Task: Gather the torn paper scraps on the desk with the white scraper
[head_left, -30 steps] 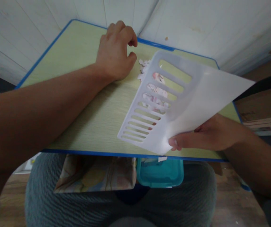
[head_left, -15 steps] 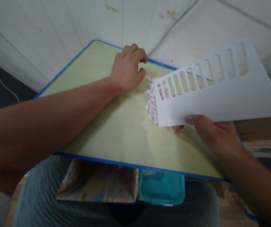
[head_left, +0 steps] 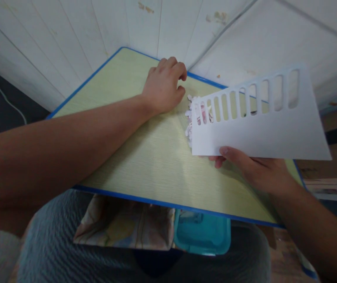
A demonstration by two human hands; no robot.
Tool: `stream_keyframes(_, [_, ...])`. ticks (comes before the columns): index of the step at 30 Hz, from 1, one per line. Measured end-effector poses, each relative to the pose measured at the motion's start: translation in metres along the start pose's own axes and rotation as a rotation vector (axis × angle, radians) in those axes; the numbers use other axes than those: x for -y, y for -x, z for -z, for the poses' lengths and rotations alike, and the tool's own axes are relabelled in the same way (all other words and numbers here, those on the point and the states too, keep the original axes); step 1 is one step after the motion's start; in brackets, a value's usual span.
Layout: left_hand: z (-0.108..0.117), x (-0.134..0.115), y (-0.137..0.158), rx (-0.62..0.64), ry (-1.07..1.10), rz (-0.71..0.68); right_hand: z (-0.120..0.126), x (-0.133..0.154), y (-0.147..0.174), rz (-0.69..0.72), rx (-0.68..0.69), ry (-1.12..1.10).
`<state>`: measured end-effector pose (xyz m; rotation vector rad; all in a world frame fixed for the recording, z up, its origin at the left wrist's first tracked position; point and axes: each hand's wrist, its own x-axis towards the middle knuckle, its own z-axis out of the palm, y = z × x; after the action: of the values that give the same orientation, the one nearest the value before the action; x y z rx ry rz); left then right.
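My right hand [head_left: 253, 169] grips a white card [head_left: 253, 137] by its lower edge, thumb on top and fingers beneath. A row of rounded slots runs along the card's upper side, and its right end is raised off the table. A small heap of pinkish-white paper scraps [head_left: 189, 122] lies on the table at the card's left end, partly hidden by it and partly seen through the slots. Left of the scraps, my left hand [head_left: 164, 86] rests near the table's back edge. Its fingers are bent, with a gap to the thumb and nothing held.
The pale yellow table [head_left: 145, 157] has a blue rim and stands against a white plank wall [head_left: 109, 23] with a cable [head_left: 224, 29]. Below the front edge are a patterned fabric bag [head_left: 124, 228] and a teal plastic container [head_left: 204, 234] at my lap. Cardboard [head_left: 327, 169] is at the right.
The card's right end has tipped lower and come nearer to me, and its left end now covers more of the scraps. My left hand keeps much the same pose.
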<state>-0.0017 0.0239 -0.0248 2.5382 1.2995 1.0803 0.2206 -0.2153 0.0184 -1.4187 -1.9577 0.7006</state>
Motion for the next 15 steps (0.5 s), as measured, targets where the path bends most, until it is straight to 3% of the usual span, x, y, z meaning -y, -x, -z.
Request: stream_keyframes(15, [0.009,-0.015,0.006,0.021,-0.075,-0.034,0.0,0.017,0.006,0.098,0.217,-0.011])
